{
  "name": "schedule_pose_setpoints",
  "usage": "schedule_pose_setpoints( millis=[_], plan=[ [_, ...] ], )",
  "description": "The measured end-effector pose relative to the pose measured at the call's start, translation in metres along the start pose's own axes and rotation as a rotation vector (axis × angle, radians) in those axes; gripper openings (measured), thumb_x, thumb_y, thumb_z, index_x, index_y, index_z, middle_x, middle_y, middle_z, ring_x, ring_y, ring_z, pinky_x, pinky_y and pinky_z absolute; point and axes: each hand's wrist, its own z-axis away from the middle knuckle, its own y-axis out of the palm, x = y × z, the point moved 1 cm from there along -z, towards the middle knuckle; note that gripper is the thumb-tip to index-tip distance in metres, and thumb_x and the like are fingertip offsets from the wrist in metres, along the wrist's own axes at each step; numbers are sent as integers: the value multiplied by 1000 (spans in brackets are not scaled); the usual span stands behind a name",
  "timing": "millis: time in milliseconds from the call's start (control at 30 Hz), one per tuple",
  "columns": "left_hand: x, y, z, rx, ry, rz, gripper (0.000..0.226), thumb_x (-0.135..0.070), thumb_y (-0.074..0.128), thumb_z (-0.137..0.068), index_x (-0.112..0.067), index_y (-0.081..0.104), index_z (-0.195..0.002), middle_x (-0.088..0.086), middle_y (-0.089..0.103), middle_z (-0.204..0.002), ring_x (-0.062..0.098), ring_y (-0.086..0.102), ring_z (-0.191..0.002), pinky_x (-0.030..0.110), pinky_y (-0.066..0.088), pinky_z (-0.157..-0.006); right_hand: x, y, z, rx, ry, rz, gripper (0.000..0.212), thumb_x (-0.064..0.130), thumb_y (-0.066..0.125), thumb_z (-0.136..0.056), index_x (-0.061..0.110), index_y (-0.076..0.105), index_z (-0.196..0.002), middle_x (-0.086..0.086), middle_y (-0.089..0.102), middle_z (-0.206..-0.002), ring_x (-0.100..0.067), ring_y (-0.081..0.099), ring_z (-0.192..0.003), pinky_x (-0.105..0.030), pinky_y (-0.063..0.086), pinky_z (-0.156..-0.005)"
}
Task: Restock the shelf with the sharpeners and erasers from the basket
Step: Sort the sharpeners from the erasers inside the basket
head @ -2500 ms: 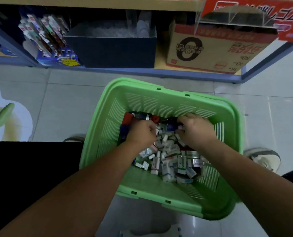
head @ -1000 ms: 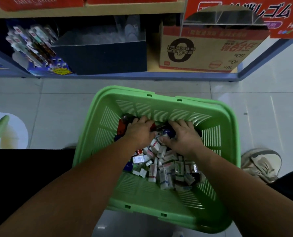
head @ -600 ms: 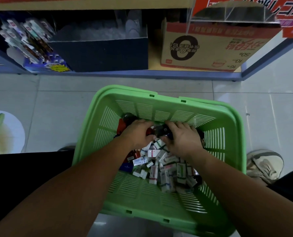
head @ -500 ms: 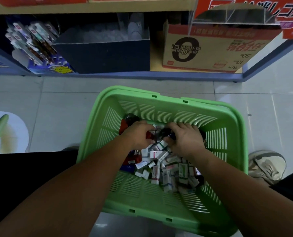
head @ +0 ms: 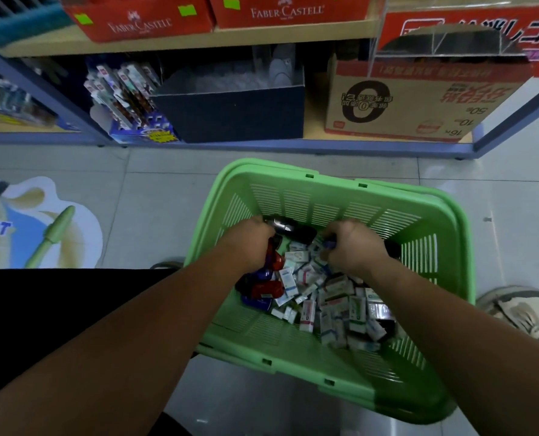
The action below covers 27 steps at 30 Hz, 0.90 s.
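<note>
Two curled hands at twelve o'clock in green slatted plastic basket [head: 296,366]: left hand [head: 250,243] grips black plastic sharpener [head: 282,226]; right hand [head: 353,247], hold unclear; pale tiled floor [head: 161,215].

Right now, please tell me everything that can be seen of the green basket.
The green basket looks plastic: rectangular, with slotted walls and floor and a thick rim. It stands open on the tiled floor in front of the shelf. Small boxed erasers lie heaped inside, with red and blue sharpeners beside them. The left hand and the right hand reach in, fingers curled among these items.
</note>
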Motion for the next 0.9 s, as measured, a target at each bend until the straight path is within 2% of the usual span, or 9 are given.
schedule_pose_setpoints(
  millis=[100, 267, 333, 400, 467, 567, 667, 767, 900],
  plan=[
    [3, 4, 4, 17, -16, 34, 62, 4, 68, -86, -15, 58, -144, 9, 52, -141, 29, 56, -124, 40, 50, -105, 10, 2, 5, -86, -53, 44, 40, 32, 79, -84, 29, 67, -123, -1, 61, -120, -26, 58, -114, -33, 47, -85],
    [8, 2, 10, 59, -91, 343, 55, 3, 61, -93, -22, 59, -142, 9, 61, -138, 27, 62, -117, 37, 56, -95, 42, 4, 5, -162, -153, -72, 31, 24, 75, -93, 24, 66, -123, -1, 64, -122, -26, 61, -112, -31, 44, -76],
    [10, 4, 13, 60, -100, 351, 59, 6, 61, -92, -21, 57, -144, 9, 60, -139, 27, 61, -118, 37, 56, -96, 45, 9, 4, -168, -152, -23, 37, 27, 72, -95, 22, 62, -131, -4, 58, -129, -29, 56, -121, -36, 49, -86],
    [12, 11, 15, 55, -113, 350, 56, 9, 61, -90, -20, 61, -139, 8, 61, -136, 26, 61, -117, 36, 56, -96, 36, 17, 1, -161, -87, 96, 47, 39, 68, -97, 21, 55, -140, -6, 55, -136, -31, 51, -129, -42, 47, -100],
    [14, 23, 16, 60, -129, 377, 46, 10, 61, -90, -16, 67, -127, 9, 64, -127, 24, 62, -111, 36, 56, -94, 22, 26, -2, -79, -11, 95, 49, 43, 60, -102, 21, 51, -144, -7, 59, -138, -32, 50, -130, -43, 47, -101],
    [15, 45, 18, 105, -148, 456, 42, 8, 61, -91, -14, 68, -126, 9, 65, -124, 24, 62, -110, 35, 56, -96, 10, 39, -3, 1, 0, 27, 42, 38, 53, -106, 20, 54, -144, -6, 66, -133, -29, 46, -132, -40, 49, -91],
    [17, 59, 17, 100, -166, 463, 39, 5, 62, -92, -15, 70, -124, 7, 66, -124, 24, 62, -111, 35, 54, -100, 4, 41, -7, 10, -41, 57, 44, 30, 54, -104, 23, 54, -148, -1, 62, -143, -28, 42, -133, -40, 47, -100],
    [18, 61, 12, 66, -190, 504, 35, 5, 58, -94, -16, 73, -118, 6, 67, -123, 24, 63, -110, 35, 55, -99, 2, 35, -14, 73, -69, 46, 44, 27, 54, -100, 25, 59, -144, -3, 65, -139, -28, 42, -130, -39, 46, -102],
    [19, 62, 7, 33, -221, 545, 27, 0, 58, -96, -17, 74, -108, 7, 70, -119, 24, 65, -107, 35, 57, -95, 7, 27, -11, 222, -172, 57, 51, 55, 64, -90, 26, 66, -132, -4, 64, -126, -27, 54, -123, -41, 52, -99]
  ],
)
